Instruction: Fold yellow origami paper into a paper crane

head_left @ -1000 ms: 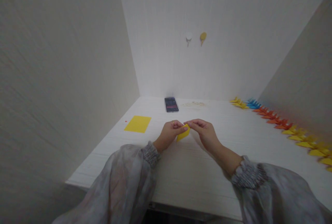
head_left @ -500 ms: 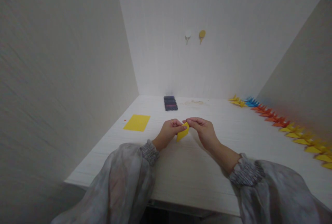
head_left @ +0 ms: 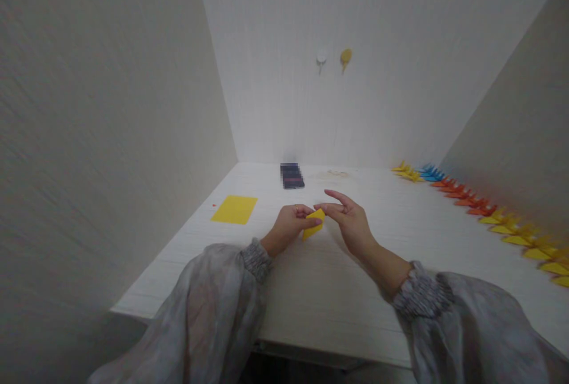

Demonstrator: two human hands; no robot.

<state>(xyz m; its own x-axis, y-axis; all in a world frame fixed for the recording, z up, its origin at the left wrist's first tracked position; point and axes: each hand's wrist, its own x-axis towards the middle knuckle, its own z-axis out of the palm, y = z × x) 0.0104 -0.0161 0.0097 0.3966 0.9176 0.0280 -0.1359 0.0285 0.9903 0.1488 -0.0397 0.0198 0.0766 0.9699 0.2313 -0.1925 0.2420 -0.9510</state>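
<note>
A small folded yellow paper piece (head_left: 313, 223) is held just above the white table (head_left: 338, 289) near its middle. My left hand (head_left: 288, 227) pinches its left side with thumb and fingers closed. My right hand (head_left: 349, 221) touches the piece's right tip with the thumb and a lower finger, while its index finger is lifted and stretched out. Both forearms wear loose grey sleeves.
A flat yellow paper sheet (head_left: 235, 209) lies at the left. A dark phone (head_left: 291, 175) lies near the back wall. A row of folded paper figures (head_left: 480, 209), yellow, blue and orange, runs along the right wall. Two small hooks (head_left: 333, 59) are on the back wall.
My right hand has loosened its pinch and raised its index finger. The yellow piece has turned a little flatter. My left hand has stayed put.
</note>
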